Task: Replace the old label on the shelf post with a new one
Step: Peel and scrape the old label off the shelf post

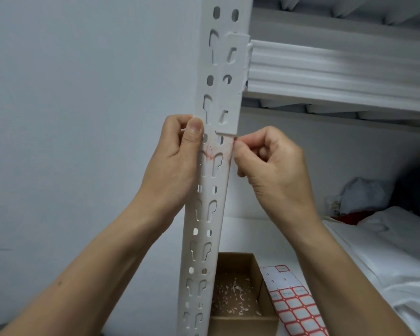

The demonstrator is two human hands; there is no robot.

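Note:
A white perforated shelf post [211,214] runs up the middle of the head view. At hand height it carries pinkish-red residue of the old label [212,152]. My left hand [177,161] grips the post's left edge, with the thumb pressed on the front face next to the residue. My right hand [269,163] has its fingers curled, and the fingertips pinch at the post's right edge level with the residue. What they pinch is too small to tell. A sheet of red-bordered new labels [294,306] lies on the shelf below.
A brown cardboard box [238,321] with several paper scraps inside sits at the foot of the post. A white shelf beam [337,71] joins the post above. White fabric [386,251] and a crumpled bag [364,192] lie at the right. A plain wall fills the left.

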